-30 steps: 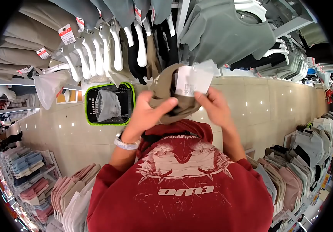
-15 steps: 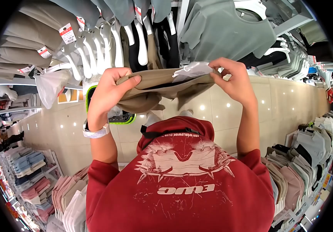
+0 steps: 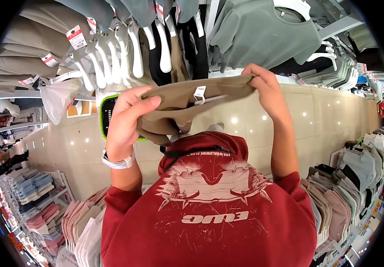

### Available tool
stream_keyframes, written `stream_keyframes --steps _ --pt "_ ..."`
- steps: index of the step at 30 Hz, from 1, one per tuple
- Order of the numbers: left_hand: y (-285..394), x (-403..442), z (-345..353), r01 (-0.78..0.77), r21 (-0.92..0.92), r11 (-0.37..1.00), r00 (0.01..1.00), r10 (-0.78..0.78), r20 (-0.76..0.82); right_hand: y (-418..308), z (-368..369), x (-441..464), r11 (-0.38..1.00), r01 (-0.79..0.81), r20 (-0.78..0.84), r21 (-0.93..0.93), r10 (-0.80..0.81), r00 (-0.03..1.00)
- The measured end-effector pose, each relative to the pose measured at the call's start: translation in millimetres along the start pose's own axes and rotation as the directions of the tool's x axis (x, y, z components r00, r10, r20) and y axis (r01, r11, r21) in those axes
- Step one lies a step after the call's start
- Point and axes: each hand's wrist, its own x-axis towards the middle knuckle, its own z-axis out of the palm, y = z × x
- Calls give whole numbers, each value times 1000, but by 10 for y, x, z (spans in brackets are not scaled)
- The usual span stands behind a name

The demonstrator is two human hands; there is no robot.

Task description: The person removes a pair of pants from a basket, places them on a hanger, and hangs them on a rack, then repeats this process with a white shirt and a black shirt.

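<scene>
An olive-brown garment [image 3: 169, 95] is stretched out in front of my chest, its waistband-like edge pulled wide, with a small white label [image 3: 199, 94] showing inside. My left hand [image 3: 127, 118] grips the garment's left end, thumb on top. At the other end, my right hand [image 3: 265, 86] pinches the edge, its fingertips partly hidden behind the cloth. The garment's lower part hangs in folds nearer my left hand. Behind it and my left hand, a black basket with a green rim [image 3: 103, 116] is mostly covered.
White hangers [image 3: 136, 53] and tagged brown clothes [image 3: 45, 35] line the rack ahead. A grey-green shirt [image 3: 263, 38] hangs at upper right. A plastic bag [image 3: 59, 99] hangs at left. More clothes racks [image 3: 334, 200] stand at both sides over tiled floor [image 3: 299, 115].
The garment has gone from bunched to stretched wide as my hands moved apart. The white tag and clear plastic seen on it earlier are mostly out of sight, and the inner label now shows.
</scene>
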Motion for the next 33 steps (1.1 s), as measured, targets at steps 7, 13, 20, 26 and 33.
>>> stream_keyframes --steps 7,13,20,26,33 --pt "-120 103 -429 -191 799 571 955 295 18 -90 -109 -3 982 104 189 -157 -74 979" --pt "-129 69 -500 -361 887 287 828 537 163 -323 -203 -49 949 112 285 -293 -25 958" --pt "-571 -49 -375 -263 780 568 937 343 66 11 -32 -197 994 -100 322 50 79 944" --pt "-554 -218 -427 -309 686 658 886 462 -44 157 22 -295 765 -86 183 639 -42 982" --pt "-566 -345 -768 -268 631 728 904 416 -96 145 264 -363 937 -82 226 340 3 974"
